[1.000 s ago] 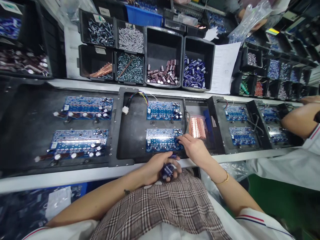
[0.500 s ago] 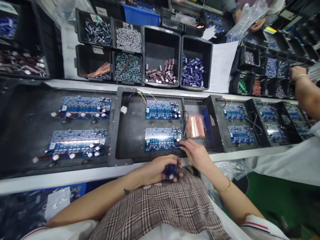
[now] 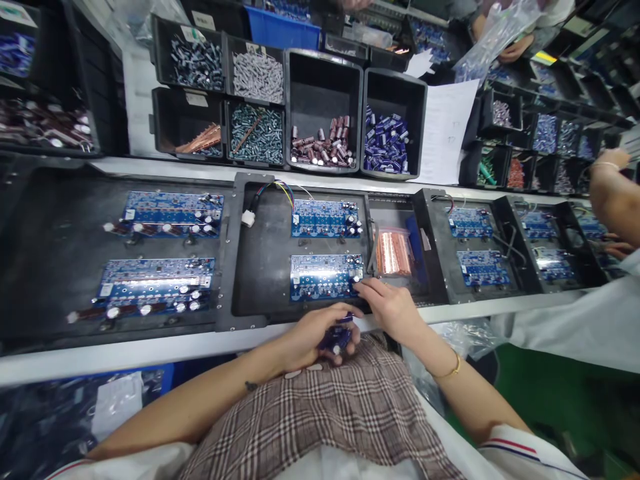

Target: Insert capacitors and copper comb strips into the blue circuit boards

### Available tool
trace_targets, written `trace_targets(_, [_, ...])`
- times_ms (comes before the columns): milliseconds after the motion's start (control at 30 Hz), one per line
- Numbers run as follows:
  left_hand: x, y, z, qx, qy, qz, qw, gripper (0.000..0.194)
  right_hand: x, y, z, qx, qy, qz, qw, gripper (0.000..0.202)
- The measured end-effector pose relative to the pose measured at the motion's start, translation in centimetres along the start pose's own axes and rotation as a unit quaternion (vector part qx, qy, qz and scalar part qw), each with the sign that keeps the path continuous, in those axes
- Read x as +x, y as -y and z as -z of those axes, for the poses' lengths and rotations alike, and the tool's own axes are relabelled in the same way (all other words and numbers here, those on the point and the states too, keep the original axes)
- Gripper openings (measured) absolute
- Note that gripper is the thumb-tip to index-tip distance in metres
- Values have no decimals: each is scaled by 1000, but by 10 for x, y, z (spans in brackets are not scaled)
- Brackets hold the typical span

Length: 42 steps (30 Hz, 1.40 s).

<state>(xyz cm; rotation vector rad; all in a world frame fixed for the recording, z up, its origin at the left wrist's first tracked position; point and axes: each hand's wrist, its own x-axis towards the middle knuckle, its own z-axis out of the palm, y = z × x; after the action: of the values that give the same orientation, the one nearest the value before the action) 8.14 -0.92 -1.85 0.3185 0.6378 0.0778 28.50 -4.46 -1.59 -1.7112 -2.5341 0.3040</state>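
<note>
My left hand [image 3: 320, 337] is cupped below the tray's front edge, its fingers curled round several blue capacitors [image 3: 336, 340]. My right hand [image 3: 393, 308] reaches over the tray edge, thumb and fingers pinched at the lower right corner of the near circuit board [image 3: 325, 277]. The fingertips hide whatever is between them. Right beside them a capacitor with a pale round top [image 3: 356, 279] stands on that board. Behind it lies a second circuit board [image 3: 325, 219], with several capacitors at its right end and a wire bundle at its left.
Bins of brown capacitors [image 3: 323, 150], blue capacitors [image 3: 386, 143] and small green parts [image 3: 256, 133] stand behind the trays. A bag of copper-coloured strips [image 3: 393, 252] lies right of the boards. More boards [image 3: 157, 287] lie in the left tray. A co-worker's arm [image 3: 615, 193] reaches in at right.
My right fingertips have shifted slightly left and up at the board's corner. In my left hand the capacitors have turned a little, and one now shows near the fingertips.
</note>
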Motion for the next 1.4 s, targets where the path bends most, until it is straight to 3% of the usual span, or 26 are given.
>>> trace_targets(100, [-2,-3,-3,16,-13,10,1000,34,-3,1,-1,0,1,38,999,33])
trace_targets(267, [-2,-8,-6,-2,0,23,1000,33,-10,13,19,105,-109,-33,988,36])
trace_targets(367, [2,-7,-7,-19,15,10,1000,33,-13,31,34,143,-130,-61,979,29])
trace_targets(533, [9,-3,-10,22,-18,5,1000,39,-12,40,29,146,-110,-90,979,21])
trace_targets(633, [8,-4,-11,-20,-18,37,999,25,-8,20,12,123,-120,-139,975,23])
trace_targets(800, [3,-5,-9,-50,-4,31,998,16,1,-7,-9,89,-68,-126,986,25])
trace_targets(1067, [3,-6,-8,-16,-49,6,999,22,8,-3,-4,3,-6,-115,993,22])
trace_targets(1167, [3,-10,-11,-18,-67,20,997,28,4,-6,-8,9,-33,-82,996,23])
trace_targets(1267, [2,-14,-13,-20,-92,-5,996,30,0,-7,-10,60,-68,-24,996,22])
trace_targets(1400, [-1,-16,-17,-5,-122,-48,991,27,1,10,5,227,-152,-81,959,20])
